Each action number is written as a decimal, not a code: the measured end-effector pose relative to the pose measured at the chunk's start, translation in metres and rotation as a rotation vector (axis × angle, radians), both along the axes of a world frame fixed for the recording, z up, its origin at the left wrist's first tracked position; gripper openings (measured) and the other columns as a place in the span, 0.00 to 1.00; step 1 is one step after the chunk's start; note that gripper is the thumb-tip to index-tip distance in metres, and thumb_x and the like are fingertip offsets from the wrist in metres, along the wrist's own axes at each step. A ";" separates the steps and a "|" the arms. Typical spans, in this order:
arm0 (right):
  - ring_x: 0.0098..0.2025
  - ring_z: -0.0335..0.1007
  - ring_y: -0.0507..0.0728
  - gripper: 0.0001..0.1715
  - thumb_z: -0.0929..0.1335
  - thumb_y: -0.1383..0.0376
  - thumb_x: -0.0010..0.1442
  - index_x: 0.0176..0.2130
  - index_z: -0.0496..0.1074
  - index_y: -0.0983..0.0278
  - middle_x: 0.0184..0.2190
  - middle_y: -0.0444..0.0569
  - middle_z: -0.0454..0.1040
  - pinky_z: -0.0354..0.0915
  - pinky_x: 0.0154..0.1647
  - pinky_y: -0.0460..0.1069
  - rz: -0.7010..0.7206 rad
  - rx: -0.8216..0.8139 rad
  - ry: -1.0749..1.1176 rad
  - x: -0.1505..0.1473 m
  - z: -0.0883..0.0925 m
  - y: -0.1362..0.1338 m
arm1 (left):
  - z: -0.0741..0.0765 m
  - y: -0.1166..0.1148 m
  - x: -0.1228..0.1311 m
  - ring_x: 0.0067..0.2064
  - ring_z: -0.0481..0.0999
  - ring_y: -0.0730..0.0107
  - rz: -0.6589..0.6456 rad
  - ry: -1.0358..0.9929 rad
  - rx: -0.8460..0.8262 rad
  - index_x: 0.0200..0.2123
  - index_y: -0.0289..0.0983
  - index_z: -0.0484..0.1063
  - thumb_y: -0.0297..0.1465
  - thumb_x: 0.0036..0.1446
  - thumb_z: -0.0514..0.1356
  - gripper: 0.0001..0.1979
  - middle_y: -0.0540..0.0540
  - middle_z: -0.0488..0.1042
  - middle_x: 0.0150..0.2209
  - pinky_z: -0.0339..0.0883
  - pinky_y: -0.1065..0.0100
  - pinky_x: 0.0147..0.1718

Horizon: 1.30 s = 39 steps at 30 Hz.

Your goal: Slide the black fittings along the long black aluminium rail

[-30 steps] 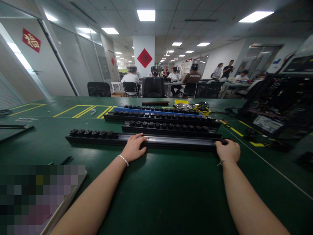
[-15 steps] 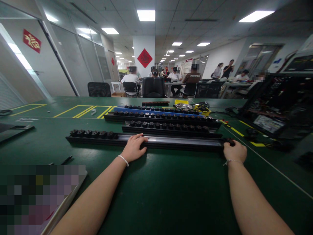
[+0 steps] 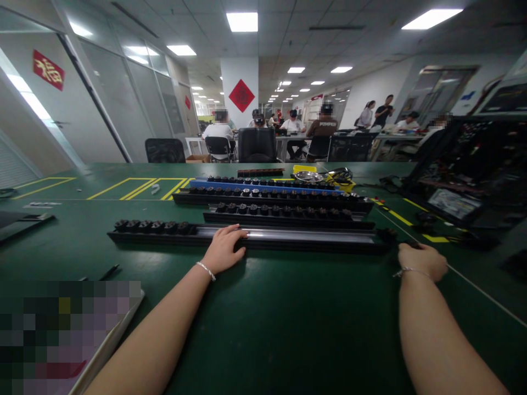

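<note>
— Where does the near rail lie?
— Across the green table, on the near side of the other black rails. Black knobs line its left part; the middle is bare.
— And the left hand?
— Unclenched, fingers resting on the rail's middle, thumb apart.
— The right hand?
— Just off the rail's right end, fingers curled. Something dark shows by the fingertips, but I can't tell whether it's gripped.
</note>
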State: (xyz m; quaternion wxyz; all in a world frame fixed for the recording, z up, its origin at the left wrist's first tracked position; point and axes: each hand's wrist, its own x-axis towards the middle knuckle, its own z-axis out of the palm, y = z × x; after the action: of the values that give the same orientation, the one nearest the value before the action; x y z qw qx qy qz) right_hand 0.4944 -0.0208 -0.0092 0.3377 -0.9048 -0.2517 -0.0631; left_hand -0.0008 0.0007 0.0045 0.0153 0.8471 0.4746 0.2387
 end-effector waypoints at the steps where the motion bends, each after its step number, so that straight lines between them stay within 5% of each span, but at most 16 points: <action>1: 0.47 0.62 0.68 0.26 0.66 0.58 0.48 0.46 0.72 0.64 0.44 0.64 0.66 0.60 0.41 0.59 -0.085 -0.059 0.163 -0.002 0.003 0.000 | 0.000 0.000 0.000 0.60 0.61 0.57 -0.003 -0.005 0.004 0.47 0.41 0.69 0.32 0.51 0.56 0.18 0.47 0.73 0.51 0.53 0.52 0.58; 5: 0.55 0.56 0.69 0.29 0.66 0.56 0.50 0.52 0.70 0.59 0.53 0.63 0.64 0.57 0.49 0.62 -0.073 -0.181 0.316 -0.014 0.014 0.000 | 0.001 0.000 -0.001 0.59 0.62 0.59 0.054 -0.070 0.114 0.43 0.41 0.70 0.31 0.54 0.55 0.13 0.47 0.75 0.48 0.54 0.55 0.57; 14: 0.56 0.54 0.73 0.30 0.65 0.51 0.53 0.55 0.67 0.54 0.55 0.66 0.62 0.53 0.45 0.65 0.025 -0.198 0.218 0.008 0.000 0.024 | 0.003 0.008 -0.015 0.52 0.66 0.55 0.623 -0.144 0.309 0.41 0.38 0.71 0.32 0.54 0.54 0.12 0.42 0.73 0.44 0.56 0.55 0.53; 18: 0.52 0.57 0.73 0.33 0.66 0.49 0.50 0.53 0.69 0.58 0.52 0.66 0.63 0.54 0.42 0.63 0.123 -0.162 0.190 0.026 -0.006 0.030 | 0.007 0.013 -0.030 0.56 0.61 0.52 0.939 -0.233 0.331 0.48 0.35 0.66 0.34 0.52 0.55 0.19 0.37 0.66 0.52 0.55 0.54 0.54; 22: 0.40 0.62 0.66 0.26 0.66 0.53 0.50 0.45 0.72 0.65 0.41 0.63 0.69 0.56 0.37 0.58 0.176 -0.010 0.132 0.031 -0.007 0.023 | 0.009 0.017 -0.046 0.54 0.61 0.48 1.107 -0.265 0.215 0.49 0.34 0.65 0.36 0.50 0.56 0.22 0.35 0.65 0.51 0.58 0.52 0.51; 26: 0.29 0.59 0.59 0.16 0.64 0.55 0.51 0.34 0.71 0.64 0.30 0.55 0.69 0.56 0.32 0.55 0.075 0.157 0.077 0.015 0.002 0.016 | 0.009 0.018 -0.054 0.53 0.63 0.47 1.137 -0.212 0.116 0.49 0.35 0.66 0.37 0.51 0.56 0.22 0.35 0.66 0.51 0.59 0.52 0.49; 31: 0.34 0.62 0.59 0.23 0.55 0.54 0.58 0.26 0.69 0.63 0.30 0.55 0.70 0.56 0.34 0.53 0.426 0.122 -0.246 -0.036 0.016 0.017 | 0.007 0.019 -0.054 0.53 0.63 0.48 1.160 -0.188 0.109 0.51 0.35 0.65 0.36 0.52 0.54 0.23 0.35 0.66 0.52 0.59 0.51 0.49; 35: 0.40 0.65 0.60 0.21 0.57 0.55 0.57 0.27 0.72 0.62 0.35 0.54 0.74 0.59 0.40 0.53 0.739 0.023 -0.396 -0.063 0.014 0.020 | 0.008 0.019 -0.054 0.53 0.63 0.47 1.169 -0.181 0.081 0.52 0.34 0.64 0.35 0.53 0.53 0.23 0.35 0.67 0.51 0.58 0.50 0.48; 39: 0.40 0.66 0.61 0.19 0.58 0.58 0.56 0.28 0.74 0.62 0.36 0.52 0.75 0.61 0.43 0.55 0.773 -0.001 -0.469 -0.061 0.006 0.023 | 0.011 0.019 -0.054 0.52 0.65 0.49 1.172 -0.191 0.059 0.52 0.34 0.64 0.34 0.54 0.52 0.22 0.35 0.69 0.50 0.57 0.51 0.48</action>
State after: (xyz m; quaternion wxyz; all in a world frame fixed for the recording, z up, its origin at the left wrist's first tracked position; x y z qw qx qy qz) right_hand 0.4335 0.0021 -0.0032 0.2699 -0.7058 -0.6408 -0.1355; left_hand -0.0551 0.0194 0.0157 -0.1000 0.4186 0.8529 0.2954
